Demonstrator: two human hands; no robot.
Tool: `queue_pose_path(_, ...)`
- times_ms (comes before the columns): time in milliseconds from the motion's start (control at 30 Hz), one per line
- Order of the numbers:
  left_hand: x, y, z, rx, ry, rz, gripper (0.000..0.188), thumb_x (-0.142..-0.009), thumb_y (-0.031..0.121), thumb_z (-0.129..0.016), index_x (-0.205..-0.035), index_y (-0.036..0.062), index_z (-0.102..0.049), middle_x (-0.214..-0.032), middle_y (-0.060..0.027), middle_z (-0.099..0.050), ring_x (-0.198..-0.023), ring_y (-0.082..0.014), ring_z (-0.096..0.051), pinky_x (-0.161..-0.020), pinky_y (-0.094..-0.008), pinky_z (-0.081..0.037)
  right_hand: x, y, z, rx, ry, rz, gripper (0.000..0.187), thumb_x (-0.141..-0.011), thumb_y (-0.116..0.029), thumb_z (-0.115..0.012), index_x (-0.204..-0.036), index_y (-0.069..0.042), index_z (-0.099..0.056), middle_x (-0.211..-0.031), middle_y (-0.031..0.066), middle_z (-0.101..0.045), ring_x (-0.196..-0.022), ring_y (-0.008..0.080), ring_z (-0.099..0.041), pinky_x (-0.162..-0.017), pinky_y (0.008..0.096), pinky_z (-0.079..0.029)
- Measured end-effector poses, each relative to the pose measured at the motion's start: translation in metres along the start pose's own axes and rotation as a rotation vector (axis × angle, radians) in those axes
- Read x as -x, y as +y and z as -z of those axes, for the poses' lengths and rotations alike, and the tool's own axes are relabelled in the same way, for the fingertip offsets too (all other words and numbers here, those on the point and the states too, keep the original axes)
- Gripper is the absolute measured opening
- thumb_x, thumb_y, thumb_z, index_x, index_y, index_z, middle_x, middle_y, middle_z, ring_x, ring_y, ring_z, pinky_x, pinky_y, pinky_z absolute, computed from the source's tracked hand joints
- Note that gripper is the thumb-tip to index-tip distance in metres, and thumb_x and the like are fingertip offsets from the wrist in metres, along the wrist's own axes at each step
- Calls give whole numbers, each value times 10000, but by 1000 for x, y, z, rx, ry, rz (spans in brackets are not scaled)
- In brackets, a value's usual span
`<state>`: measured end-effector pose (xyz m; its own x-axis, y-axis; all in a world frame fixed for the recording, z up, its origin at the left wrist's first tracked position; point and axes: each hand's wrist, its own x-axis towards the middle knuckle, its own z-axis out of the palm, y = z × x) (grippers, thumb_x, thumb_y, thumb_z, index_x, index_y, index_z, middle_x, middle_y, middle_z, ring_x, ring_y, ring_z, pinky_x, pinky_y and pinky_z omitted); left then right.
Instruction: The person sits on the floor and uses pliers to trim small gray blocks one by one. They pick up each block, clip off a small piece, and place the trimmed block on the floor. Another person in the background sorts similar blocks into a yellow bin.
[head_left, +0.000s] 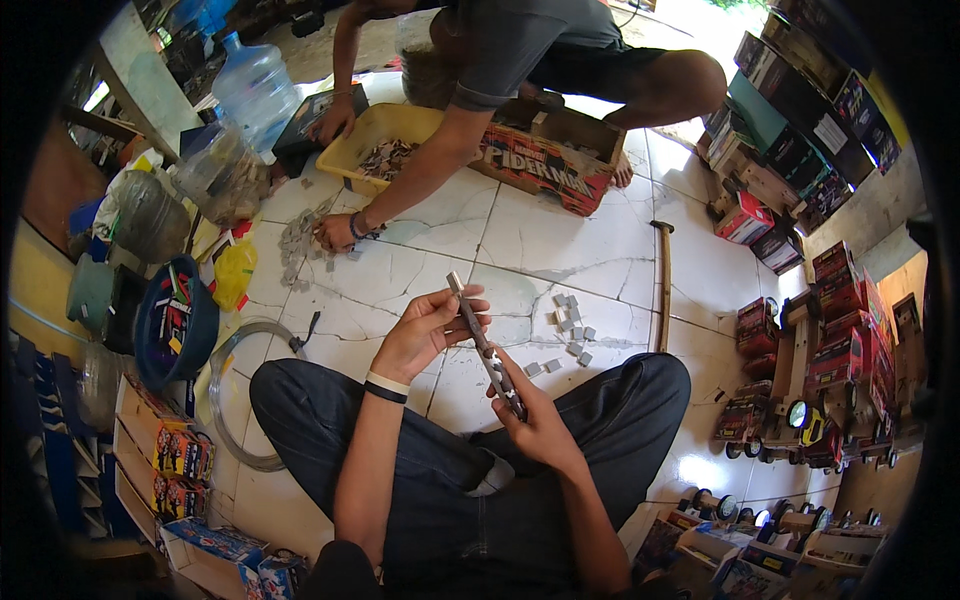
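Observation:
Above my crossed legs I hold a dark, mottled rod (473, 322) with a shiny metal tip, its kind not clear. It slants from upper left to lower right. My left hand (425, 335) pinches its upper part between thumb and fingers. Lower down, my right hand (535, 418) is closed round the rod's other end. Small grey square pieces (574, 325) lie scattered on the tiles just beyond my right hand. Across from me, a co-worker's hand (338, 232) rests on a heap of similar grey pieces (297, 243).
A yellow basin (348, 165) of small pieces and a printed wooden crate (545, 165) stand by the co-worker. A hammer (662, 285) lies at right, coiled wire (222, 400) at left. Wheeled toy trucks (790, 425) line the right side; a blue tub (205, 330) stands left.

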<state>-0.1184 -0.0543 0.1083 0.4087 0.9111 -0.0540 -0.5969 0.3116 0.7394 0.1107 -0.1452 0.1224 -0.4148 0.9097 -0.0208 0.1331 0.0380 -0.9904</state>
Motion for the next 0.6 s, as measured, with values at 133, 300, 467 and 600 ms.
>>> queue_pose_path(133, -1, 2, -2, -8, 0, -84, 404, -1024, 264, -647, -1343, 19, -604, -1372, -158, -632, -1197, -306, -671, -1032, -464, -558, 3, 4, 12, -116, -75, -103, 734, -966, 44, -591, -1624, -148, -332, -1081, 65, -637, -899, 118, -552, -833, 285, -486)
queue_pose_path(300, -6, -7, 5, 72, 148, -52, 216, -1038, 200, -624, -1197, 54, -642, -1447, -172, -574, -1264, -325, -627, -1093, -483, -523, -2, 10, 10, -257, -116, -42, 706, -1032, -64, -569, -1651, -155, -244, -1253, 100, -655, -1044, 150, -590, -908, 313, -491)
queue_pose_path(467, -15, -28, -1, 171, 76, -161, 128, -1022, 111, -630, -1137, 57, -647, -1506, -189, -524, -1295, -320, -606, -1145, -442, -485, -1, 7, 5, -575, -99, -209, 718, -1077, -143, -522, -1672, -176, -122, -1413, 148, -611, -1171, 208, -605, -960, 377, -509)
queue_pose_path(600, -20, -41, -3, 211, 179, -135, 87, -996, 23, -624, -1068, 51, -665, -1523, -188, -508, -1306, -296, -598, -1160, -423, -474, -2, 4, 4, -660, -96, -244, 727, -1083, -139, -498, -1675, -194, -79, -1455, 161, -577, -1185, 243, -623, -948, 415, -537)
